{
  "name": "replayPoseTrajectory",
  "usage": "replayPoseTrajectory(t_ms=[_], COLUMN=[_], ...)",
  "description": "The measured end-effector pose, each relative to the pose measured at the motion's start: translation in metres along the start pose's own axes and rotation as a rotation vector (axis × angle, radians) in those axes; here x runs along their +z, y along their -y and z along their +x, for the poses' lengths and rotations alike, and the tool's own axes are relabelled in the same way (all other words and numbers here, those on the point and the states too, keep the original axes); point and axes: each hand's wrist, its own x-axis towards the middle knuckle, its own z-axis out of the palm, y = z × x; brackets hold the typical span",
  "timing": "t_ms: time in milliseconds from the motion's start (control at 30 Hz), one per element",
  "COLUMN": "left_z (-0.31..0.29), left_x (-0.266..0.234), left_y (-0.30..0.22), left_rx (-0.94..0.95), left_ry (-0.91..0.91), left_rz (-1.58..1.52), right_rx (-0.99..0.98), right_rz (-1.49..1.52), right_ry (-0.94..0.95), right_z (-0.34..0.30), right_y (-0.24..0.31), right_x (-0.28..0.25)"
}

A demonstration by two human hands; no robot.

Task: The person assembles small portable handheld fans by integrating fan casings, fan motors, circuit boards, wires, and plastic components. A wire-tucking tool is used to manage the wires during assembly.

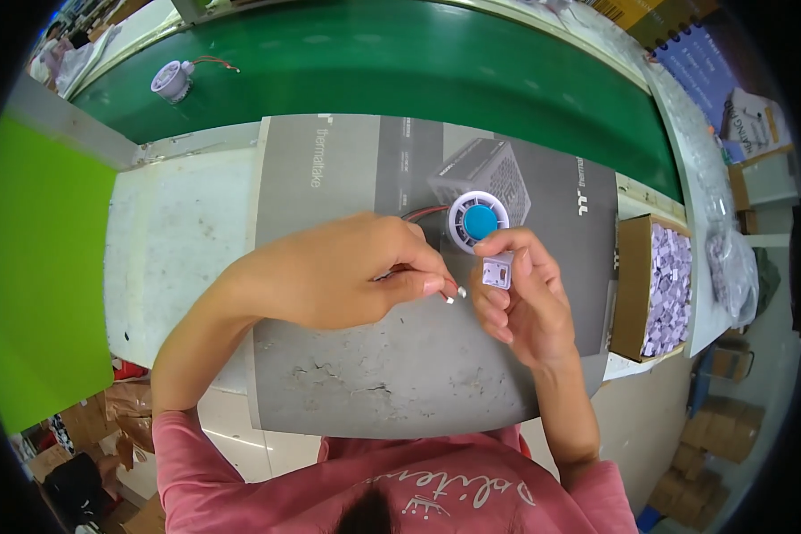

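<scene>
Left hand: the left hand (351,278) is held over the grey mat, its back turned upward; thin red wires (455,290) are pinched between thumb and index finger, their pale tips left poking out toward the right.
Right hand: the right hand (541,311) is raised with the palm partly turned inward; a small lavender housing (497,272) is gripped between thumb and fingers, its hollow side and a small slot being exposed.
Gap: the wire tips and the housing are held near each other, but apart.
Round unit: a lavender round unit (479,221) with a blue disc at its centre is placed just beyond the right fingertips; a red lead (425,212) is seen leaving its left side. Whether this lead is joined to the pinched wires cannot be told, as the left hand is in the way.
Mat: the work is done above a grey mat (329,374), printed at its far part and scuffed at its near part.
Carton: an open cardboard carton (630,294) is set at the right, filled with small lavender pieces (667,294).
Belt: a green belt (400,67) is stretched across the far side; a second unit (171,82) is carried at its left.
</scene>
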Motion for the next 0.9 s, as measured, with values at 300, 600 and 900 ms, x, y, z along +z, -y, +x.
replayPoseTrajectory(t_ms=[300,600,900], left_z=[0.008,0.019,0.015], left_x=[-0.007,-0.009,0.006], left_y=[-0.024,-0.011,-0.026], left_rx=[-0.381,-0.203,-0.426], left_ry=[0.168,0.057,-0.229], left_rz=[0.089,-0.383,-0.172], right_rx=[-0.084,-0.081,-0.453], right_rz=[0.091,-0.263,-1.142], right_ry=[0.137,0.044,-0.993], right_z=[-0.003,-0.025,-0.116], right_y=[0.0,0.026,0.172], right_x=[0.0,-0.012,-0.155])
